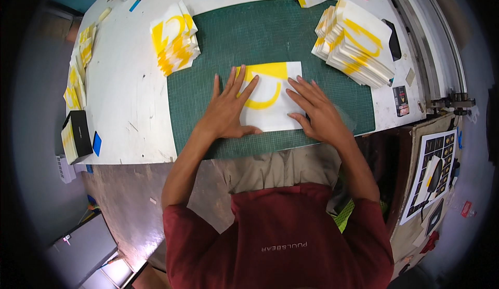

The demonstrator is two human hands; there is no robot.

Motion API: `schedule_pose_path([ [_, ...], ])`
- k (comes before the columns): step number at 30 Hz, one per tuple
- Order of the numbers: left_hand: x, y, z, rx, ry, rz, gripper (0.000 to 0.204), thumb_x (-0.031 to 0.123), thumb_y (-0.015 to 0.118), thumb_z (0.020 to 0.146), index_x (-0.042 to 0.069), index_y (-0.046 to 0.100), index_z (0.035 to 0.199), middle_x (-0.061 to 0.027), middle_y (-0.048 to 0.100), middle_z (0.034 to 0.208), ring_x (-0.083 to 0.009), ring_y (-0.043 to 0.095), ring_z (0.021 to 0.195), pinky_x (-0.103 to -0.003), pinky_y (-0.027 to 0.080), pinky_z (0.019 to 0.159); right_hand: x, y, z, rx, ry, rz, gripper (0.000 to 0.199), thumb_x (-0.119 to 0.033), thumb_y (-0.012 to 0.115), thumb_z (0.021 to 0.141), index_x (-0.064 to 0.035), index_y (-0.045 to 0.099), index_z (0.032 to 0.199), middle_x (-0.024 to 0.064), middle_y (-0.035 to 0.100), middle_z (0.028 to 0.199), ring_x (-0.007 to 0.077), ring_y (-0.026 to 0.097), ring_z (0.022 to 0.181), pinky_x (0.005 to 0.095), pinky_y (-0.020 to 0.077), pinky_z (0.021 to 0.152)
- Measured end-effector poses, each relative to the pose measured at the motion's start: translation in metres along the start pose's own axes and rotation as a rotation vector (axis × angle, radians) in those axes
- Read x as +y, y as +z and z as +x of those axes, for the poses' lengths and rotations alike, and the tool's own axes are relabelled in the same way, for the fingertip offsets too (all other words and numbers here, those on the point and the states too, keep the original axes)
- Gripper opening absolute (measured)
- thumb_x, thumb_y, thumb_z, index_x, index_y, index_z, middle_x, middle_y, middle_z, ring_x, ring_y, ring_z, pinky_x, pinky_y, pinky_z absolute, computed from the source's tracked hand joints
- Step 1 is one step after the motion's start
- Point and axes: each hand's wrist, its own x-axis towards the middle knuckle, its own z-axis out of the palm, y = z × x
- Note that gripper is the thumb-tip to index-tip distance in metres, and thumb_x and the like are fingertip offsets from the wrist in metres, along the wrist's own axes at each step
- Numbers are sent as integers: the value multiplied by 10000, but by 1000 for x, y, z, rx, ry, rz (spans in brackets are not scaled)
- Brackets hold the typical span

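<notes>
A white paper sheet or bag with a yellow print (267,113) lies flat on the green cutting mat (249,29) in front of me. My left hand (227,104) rests with spread fingers on its left side, the thumb along the near edge. On the right side, my right hand (318,107) lies with its fingers stretched over the edge. Neither hand grips anything. A fanned stack of similar yellow-and-white pieces (176,39) sits at the mat's far left corner. At the far right stands a taller stack (356,42) of the same kind.
Small boxes (401,101) lie at the table's right side, near a metal rail (442,39). On the left are a black box (79,133), a blue piece (97,143) and more yellow-white pieces (75,84). A blue cutter (136,3) lies at the back.
</notes>
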Motion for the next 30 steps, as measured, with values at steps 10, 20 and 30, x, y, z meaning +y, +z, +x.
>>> schedule_pose_path([
  [10, 26, 18, -19, 234, 82, 20, 557, 352, 731, 923, 119, 610, 1415, -95, 615, 1448, -282, 545, 1385, -640, 215, 1228, -4, 12, 4, -32, -92, 18, 453, -168, 766, 853, -27, 685, 1275, 146, 692, 1303, 302, 608, 1304, 568, 307, 1225],
  [20, 53, 55, -38, 545, 67, 47, 368, -30, 642, 862, 36, 730, 1213, -123, 713, 1288, -312, 670, 1233, -468, 544, 1050, -32, 55, -31, 265, -98, -104, 387, 35, 670, 830, 10, 710, 1215, 143, 668, 1341, 330, 595, 1324, 556, 432, 1150],
  [30, 66, 60, -56, 513, 30, -28, 366, -31, 654, 839, 11, 725, 1196, -170, 702, 1295, -350, 659, 1250, -490, 539, 1058, -45, 56, -48, 224, -100, -70, 390, 39, 683, 846, 46, 683, 1236, 176, 628, 1398, 342, 566, 1365, 540, 434, 1164],
])
